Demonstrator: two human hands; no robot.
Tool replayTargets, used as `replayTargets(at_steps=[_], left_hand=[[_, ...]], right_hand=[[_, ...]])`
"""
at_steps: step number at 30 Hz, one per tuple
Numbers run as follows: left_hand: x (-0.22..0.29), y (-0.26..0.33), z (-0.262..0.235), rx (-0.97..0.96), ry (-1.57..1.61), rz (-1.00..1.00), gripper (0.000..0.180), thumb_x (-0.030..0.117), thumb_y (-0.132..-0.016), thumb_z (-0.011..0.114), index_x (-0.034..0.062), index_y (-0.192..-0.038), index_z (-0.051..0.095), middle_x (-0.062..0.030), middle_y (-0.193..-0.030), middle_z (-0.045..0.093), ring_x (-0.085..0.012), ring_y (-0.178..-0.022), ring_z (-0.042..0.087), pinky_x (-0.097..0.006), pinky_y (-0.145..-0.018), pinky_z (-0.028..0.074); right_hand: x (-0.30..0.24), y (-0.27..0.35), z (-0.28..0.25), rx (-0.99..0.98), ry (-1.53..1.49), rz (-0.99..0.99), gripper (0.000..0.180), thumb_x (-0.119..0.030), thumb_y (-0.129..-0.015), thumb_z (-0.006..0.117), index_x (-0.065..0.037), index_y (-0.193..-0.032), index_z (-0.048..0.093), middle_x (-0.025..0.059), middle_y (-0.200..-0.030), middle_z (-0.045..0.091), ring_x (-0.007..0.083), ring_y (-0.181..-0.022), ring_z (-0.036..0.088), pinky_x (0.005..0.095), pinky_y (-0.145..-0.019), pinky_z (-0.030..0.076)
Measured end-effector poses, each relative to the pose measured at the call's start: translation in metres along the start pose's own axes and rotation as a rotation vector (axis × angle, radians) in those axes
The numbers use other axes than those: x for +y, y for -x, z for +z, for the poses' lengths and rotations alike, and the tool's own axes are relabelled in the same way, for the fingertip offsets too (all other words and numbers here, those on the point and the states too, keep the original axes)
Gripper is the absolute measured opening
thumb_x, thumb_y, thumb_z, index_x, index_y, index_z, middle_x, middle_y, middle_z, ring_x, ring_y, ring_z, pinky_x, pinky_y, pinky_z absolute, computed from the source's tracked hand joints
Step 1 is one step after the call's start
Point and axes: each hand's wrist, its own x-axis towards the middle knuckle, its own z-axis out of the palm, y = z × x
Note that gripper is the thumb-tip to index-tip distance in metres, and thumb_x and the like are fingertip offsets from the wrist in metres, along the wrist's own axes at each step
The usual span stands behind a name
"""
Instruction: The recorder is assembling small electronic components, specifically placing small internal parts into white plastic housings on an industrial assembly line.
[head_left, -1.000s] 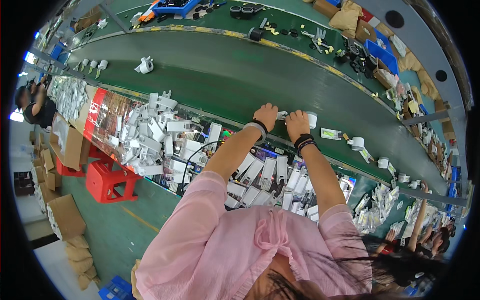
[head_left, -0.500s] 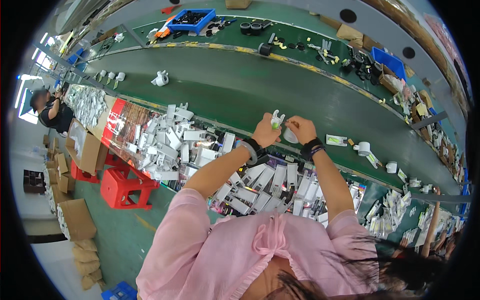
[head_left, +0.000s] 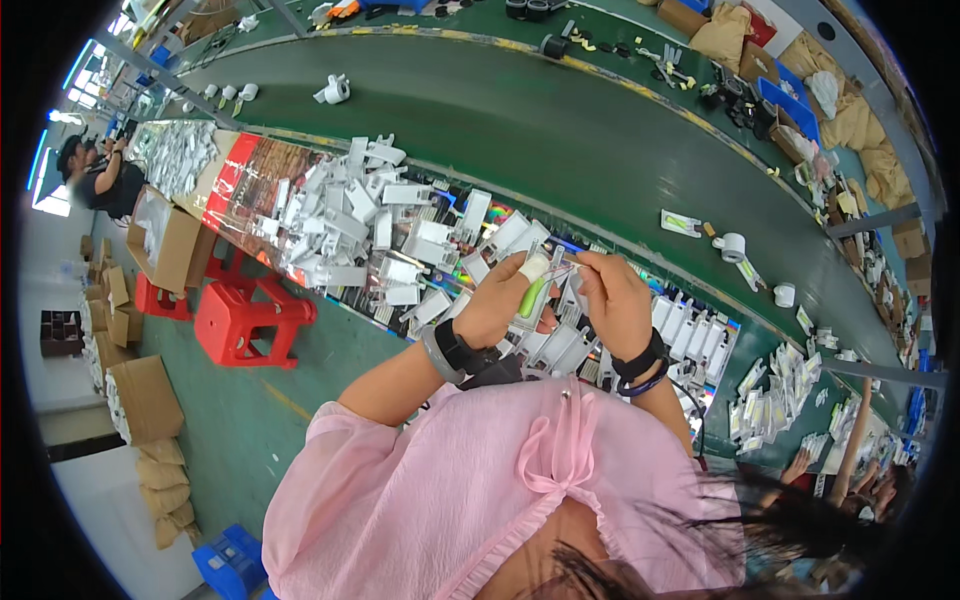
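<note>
In front of my chest, over the near table, my left hand (head_left: 492, 308) is closed around a white plastic part with a bright green strip (head_left: 530, 298). A round white end (head_left: 535, 267) of it shows by my thumb. Just to the right, my right hand (head_left: 618, 305) has its thumb and forefinger pinched together beside the part. Something thin, like a wire, runs between the two hands; it is too small to name surely. Under both hands lie rows of white plastic housings (head_left: 560, 350), and a loose heap of similar white housings (head_left: 345, 205) spreads to the left.
Beyond the table runs a green conveyor belt (head_left: 480, 130) carrying several white parts, one a round-headed white piece (head_left: 730, 246). Red stools (head_left: 250, 320) and an open carton (head_left: 165, 240) stand at left. A co-worker (head_left: 105, 180) is far left; another person's arm (head_left: 852, 435) reaches in at right.
Both hands have come back from the belt's near edge to above the table, closer to my body. The left still holds the white and green part. The view has tilted.
</note>
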Motion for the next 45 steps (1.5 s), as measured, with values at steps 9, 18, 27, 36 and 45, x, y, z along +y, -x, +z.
replayTargets(at_steps=[9,18,27,36,45], left_hand=[[-0.011,0.043,0.011,-0.159,-0.122,0.14,0.039,0.015,-0.1,0.049,0.0062,-0.137,0.038,-0.0082,-0.096,0.058,-0.0164,-0.064,0.061,-0.031,-0.055,0.052],[-0.015,0.051,0.018,-0.247,-0.264,0.237,0.05,0.003,-0.095,0.052,0.0062,-0.141,0.033,-0.0077,-0.1,0.057,-0.0134,-0.068,0.059,-0.029,-0.062,0.051],[-0.021,0.045,0.021,-0.247,-0.401,0.335,0.05,0.004,-0.094,0.053,0.0052,-0.141,0.036,-0.0061,-0.109,0.056,-0.0103,-0.085,0.057,-0.026,-0.074,0.05],[-0.011,0.051,0.025,-0.213,-0.536,0.379,0.05,0.003,-0.093,0.054,0.0037,-0.141,0.039,-0.0075,-0.113,0.055,-0.0117,-0.095,0.054,-0.027,-0.079,0.048],[-0.018,0.048,0.02,-0.236,-0.501,0.419,0.051,0.004,-0.094,0.051,0.0009,-0.143,0.038,-0.01,-0.12,0.055,-0.0148,-0.103,0.056,-0.029,-0.088,0.047]], right_hand=[[-0.031,0.042,0.006,0.139,0.071,-0.112,0.019,-0.002,-0.084,0.07,-0.003,-0.102,0.068,0.0118,-0.093,0.069,0.0287,-0.079,0.064,0.0367,-0.068,0.051],[-0.033,0.054,0.004,0.122,0.029,-0.144,0.019,0.0,-0.081,0.072,-0.003,-0.098,0.065,0.0118,-0.095,0.07,0.0278,-0.079,0.065,0.0365,-0.068,0.05],[-0.034,0.056,0.005,0.227,0.08,-0.16,0.016,-0.001,-0.079,0.074,-0.004,-0.092,0.066,0.0103,-0.088,0.066,0.0285,-0.077,0.063,0.037,-0.066,0.049],[-0.028,0.055,0.006,0.242,0.119,-0.253,0.019,0.001,-0.076,0.075,-0.004,-0.091,0.066,0.0099,-0.087,0.066,0.0279,-0.073,0.06,0.0362,-0.065,0.048],[-0.027,0.054,0.009,0.246,0.146,-0.268,0.018,0.0,-0.076,0.075,-0.005,-0.091,0.065,0.0093,-0.087,0.066,0.0285,-0.073,0.059,0.0377,-0.066,0.046]])
